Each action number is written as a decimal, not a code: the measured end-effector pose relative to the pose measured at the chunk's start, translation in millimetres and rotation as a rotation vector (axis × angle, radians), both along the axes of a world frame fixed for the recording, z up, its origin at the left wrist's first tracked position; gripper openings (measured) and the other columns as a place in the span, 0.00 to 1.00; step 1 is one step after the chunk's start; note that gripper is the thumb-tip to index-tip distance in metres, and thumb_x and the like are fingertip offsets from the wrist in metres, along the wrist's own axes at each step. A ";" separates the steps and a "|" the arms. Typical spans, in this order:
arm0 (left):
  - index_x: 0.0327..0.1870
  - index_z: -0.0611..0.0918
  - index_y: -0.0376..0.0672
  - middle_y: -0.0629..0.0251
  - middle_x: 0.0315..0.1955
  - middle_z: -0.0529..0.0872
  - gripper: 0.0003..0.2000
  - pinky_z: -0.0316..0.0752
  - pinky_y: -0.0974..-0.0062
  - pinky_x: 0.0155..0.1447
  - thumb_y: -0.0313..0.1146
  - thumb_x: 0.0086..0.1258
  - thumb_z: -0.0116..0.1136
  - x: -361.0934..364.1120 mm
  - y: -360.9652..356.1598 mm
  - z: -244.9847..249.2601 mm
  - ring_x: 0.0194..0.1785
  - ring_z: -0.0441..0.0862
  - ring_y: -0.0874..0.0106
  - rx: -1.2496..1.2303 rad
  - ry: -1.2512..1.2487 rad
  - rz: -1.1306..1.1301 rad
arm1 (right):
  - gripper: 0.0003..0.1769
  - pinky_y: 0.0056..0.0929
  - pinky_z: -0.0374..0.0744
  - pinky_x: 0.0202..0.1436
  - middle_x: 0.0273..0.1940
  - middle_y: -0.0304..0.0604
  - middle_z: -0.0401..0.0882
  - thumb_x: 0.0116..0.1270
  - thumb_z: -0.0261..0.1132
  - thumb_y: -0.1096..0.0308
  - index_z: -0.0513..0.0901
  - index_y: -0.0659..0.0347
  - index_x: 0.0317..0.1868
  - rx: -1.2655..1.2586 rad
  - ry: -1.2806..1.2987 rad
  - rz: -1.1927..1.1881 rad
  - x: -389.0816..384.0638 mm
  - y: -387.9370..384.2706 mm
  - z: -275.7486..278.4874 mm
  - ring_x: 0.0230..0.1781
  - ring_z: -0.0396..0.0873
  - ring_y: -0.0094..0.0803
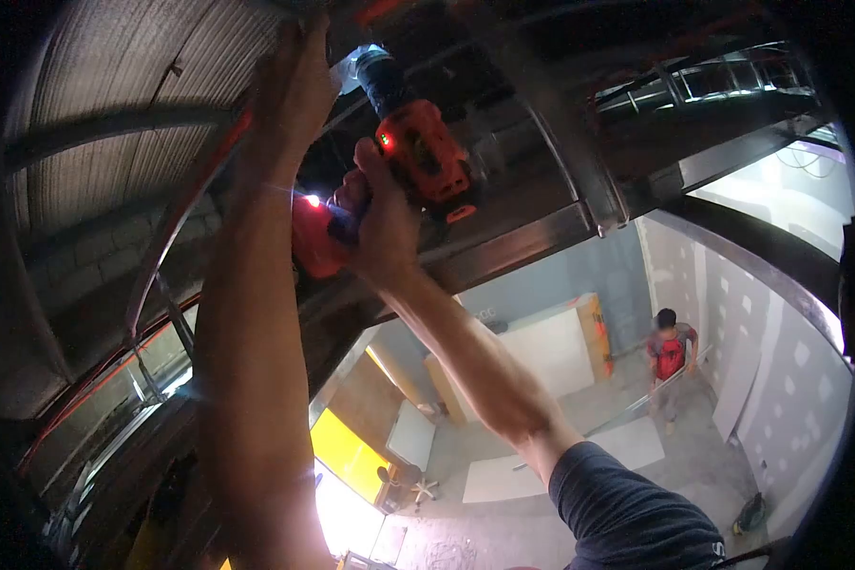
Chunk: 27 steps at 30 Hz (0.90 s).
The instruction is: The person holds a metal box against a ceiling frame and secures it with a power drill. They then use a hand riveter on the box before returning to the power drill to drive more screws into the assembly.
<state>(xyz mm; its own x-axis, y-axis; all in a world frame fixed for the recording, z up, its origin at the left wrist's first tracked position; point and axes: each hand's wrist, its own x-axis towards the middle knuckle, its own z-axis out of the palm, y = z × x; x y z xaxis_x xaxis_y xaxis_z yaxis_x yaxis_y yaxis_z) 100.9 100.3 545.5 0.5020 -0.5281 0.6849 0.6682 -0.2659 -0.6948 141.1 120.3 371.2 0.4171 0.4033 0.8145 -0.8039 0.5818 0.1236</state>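
"Beneath the roof sheets [161, 57], where do we find the drill [426, 157]?"
"Up among the framing [503, 245], our right hand [387, 218] wrapped round it."
"And our left hand [300, 90]?"
"Raised near the drill's nose [380, 81]; we cannot tell its grip. Below us stands a person [670, 356]."

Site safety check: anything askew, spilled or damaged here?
Nothing stands out. The red drill in the right hand shows no obvious damage; the white sheet lies flat on the floor. Much overhead is too dark.

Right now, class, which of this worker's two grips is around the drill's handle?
The right grip clasps the drill; the left grip is higher, beside the drill's front end.
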 end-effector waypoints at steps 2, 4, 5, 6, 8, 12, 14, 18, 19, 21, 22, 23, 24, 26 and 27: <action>0.70 0.69 0.46 0.47 0.54 0.78 0.32 0.81 0.46 0.50 0.32 0.63 0.68 -3.5 0.2 1.3 0.52 0.82 0.42 0.029 -0.008 0.017 | 0.14 0.22 0.66 0.26 0.19 0.27 0.67 0.72 0.68 0.59 0.75 0.49 0.29 -0.029 0.022 0.047 -4.2 -6.9 0.4 0.18 0.64 0.18; 0.69 0.70 0.43 0.45 0.56 0.77 0.31 0.81 0.48 0.53 0.28 0.63 0.66 -4.0 -30.9 -27.5 0.53 0.81 0.41 -0.076 -0.059 0.001 | 0.14 0.23 0.67 0.26 0.19 0.27 0.66 0.72 0.68 0.59 0.75 0.49 0.29 -0.057 0.042 0.092 -7.9 -12.9 1.0 0.18 0.64 0.18; 0.68 0.70 0.39 0.43 0.58 0.75 0.30 0.81 0.49 0.55 0.23 0.63 0.63 -2.7 -42.1 -36.9 0.55 0.80 0.40 -0.175 -0.107 -0.023 | 0.15 0.23 0.67 0.26 0.19 0.27 0.66 0.72 0.68 0.58 0.74 0.49 0.28 -0.086 0.052 0.081 -7.3 -12.9 2.4 0.18 0.65 0.19; 0.68 0.70 0.39 0.43 0.58 0.75 0.30 0.81 0.49 0.55 0.23 0.63 0.63 -1.7 -31.6 -27.0 0.55 0.80 0.40 -0.173 -0.107 -0.025 | 0.15 0.24 0.68 0.27 0.19 0.27 0.66 0.72 0.69 0.58 0.74 0.49 0.28 -0.114 0.064 0.071 -6.4 -13.9 3.7 0.18 0.65 0.19; 0.69 0.69 0.45 0.47 0.55 0.78 0.32 0.80 0.45 0.51 0.32 0.63 0.69 -1.3 0.2 3.1 0.52 0.82 0.43 0.020 -0.035 0.008 | 0.16 0.25 0.68 0.27 0.19 0.27 0.66 0.72 0.69 0.58 0.74 0.48 0.28 -0.099 0.051 0.106 -7.7 -18.5 2.9 0.18 0.65 0.19; 0.69 0.69 0.45 0.48 0.56 0.78 0.32 0.80 0.46 0.52 0.31 0.63 0.68 -3.3 3.4 5.1 0.53 0.82 0.42 0.023 0.007 -0.004 | 0.17 0.27 0.70 0.28 0.19 0.27 0.66 0.71 0.70 0.57 0.73 0.48 0.27 -0.105 0.041 0.163 -6.2 -17.4 3.4 0.19 0.66 0.20; 0.70 0.69 0.44 0.46 0.56 0.78 0.32 0.81 0.46 0.52 0.30 0.64 0.67 -3.9 -0.4 2.2 0.53 0.82 0.41 -0.002 0.003 0.012 | 0.17 0.26 0.69 0.29 0.19 0.27 0.66 0.71 0.70 0.57 0.73 0.48 0.26 -0.102 0.034 0.138 -5.9 -17.8 4.0 0.19 0.65 0.20; 0.68 0.70 0.38 0.43 0.58 0.76 0.29 0.81 0.50 0.56 0.23 0.64 0.63 -1.9 -44.8 -35.8 0.54 0.81 0.39 -0.260 -0.084 -0.021 | 0.17 0.25 0.66 0.29 0.19 0.26 0.64 0.71 0.68 0.58 0.71 0.47 0.26 -0.114 0.039 0.131 -8.0 -17.6 2.9 0.19 0.62 0.19; 0.68 0.70 0.37 0.43 0.57 0.76 0.29 0.82 0.50 0.56 0.23 0.64 0.63 -1.5 -45.0 -38.3 0.53 0.81 0.39 -0.196 -0.081 -0.045 | 0.17 0.25 0.66 0.29 0.19 0.26 0.64 0.71 0.68 0.58 0.71 0.47 0.26 -0.115 0.039 0.131 -7.8 -17.4 3.0 0.19 0.62 0.19; 0.68 0.70 0.37 0.43 0.57 0.76 0.28 0.82 0.50 0.56 0.23 0.65 0.63 -2.1 -46.5 -39.9 0.53 0.82 0.39 -0.136 -0.080 -0.067 | 0.16 0.25 0.63 0.28 0.19 0.25 0.61 0.72 0.67 0.59 0.71 0.45 0.27 -0.030 0.019 0.119 -8.8 -17.7 2.1 0.20 0.59 0.19; 0.68 0.70 0.37 0.43 0.56 0.76 0.28 0.82 0.49 0.55 0.24 0.65 0.63 -2.3 -49.5 -38.7 0.53 0.82 0.39 -0.187 -0.095 -0.038 | 0.16 0.25 0.63 0.28 0.19 0.25 0.61 0.72 0.67 0.59 0.71 0.45 0.27 -0.034 0.016 0.114 -8.9 -18.1 1.6 0.20 0.59 0.19; 0.67 0.70 0.37 0.43 0.56 0.76 0.28 0.81 0.48 0.55 0.24 0.65 0.63 -1.4 -51.0 -37.5 0.53 0.82 0.40 -0.237 -0.107 -0.008 | 0.16 0.25 0.63 0.28 0.20 0.25 0.61 0.72 0.66 0.60 0.71 0.44 0.27 -0.034 0.004 0.129 -8.3 -19.1 1.2 0.20 0.59 0.19; 0.67 0.70 0.37 0.43 0.56 0.76 0.28 0.81 0.48 0.55 0.24 0.65 0.63 -1.1 -49.4 -34.7 0.53 0.82 0.40 -0.238 -0.109 -0.008 | 0.15 0.25 0.63 0.28 0.20 0.25 0.60 0.73 0.66 0.60 0.71 0.44 0.27 -0.033 -0.010 0.145 -8.8 -20.3 1.6 0.20 0.58 0.19; 0.66 0.71 0.37 0.42 0.56 0.76 0.26 0.81 0.47 0.55 0.24 0.65 0.62 -0.8 -47.1 -29.3 0.53 0.82 0.40 -0.247 -0.141 0.057 | 0.15 0.25 0.63 0.28 0.20 0.25 0.61 0.72 0.66 0.60 0.71 0.43 0.28 -0.031 -0.016 0.146 -9.8 -22.5 2.0 0.20 0.59 0.18; 0.66 0.71 0.37 0.42 0.56 0.76 0.26 0.81 0.47 0.55 0.24 0.65 0.62 -1.1 -45.4 -30.5 0.53 0.82 0.40 -0.252 -0.141 0.057 | 0.15 0.24 0.63 0.28 0.20 0.25 0.61 0.72 0.66 0.60 0.71 0.43 0.28 -0.033 -0.017 0.145 -9.4 -23.8 0.3 0.20 0.59 0.18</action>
<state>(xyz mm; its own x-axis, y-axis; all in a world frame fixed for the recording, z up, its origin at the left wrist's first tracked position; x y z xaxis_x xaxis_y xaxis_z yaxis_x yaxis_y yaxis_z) 99.8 54.9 515.0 0.4161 -0.3062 0.8562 0.7723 -0.3779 -0.5105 131.6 96.5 371.5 0.3383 0.4852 0.8063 -0.8817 0.4628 0.0915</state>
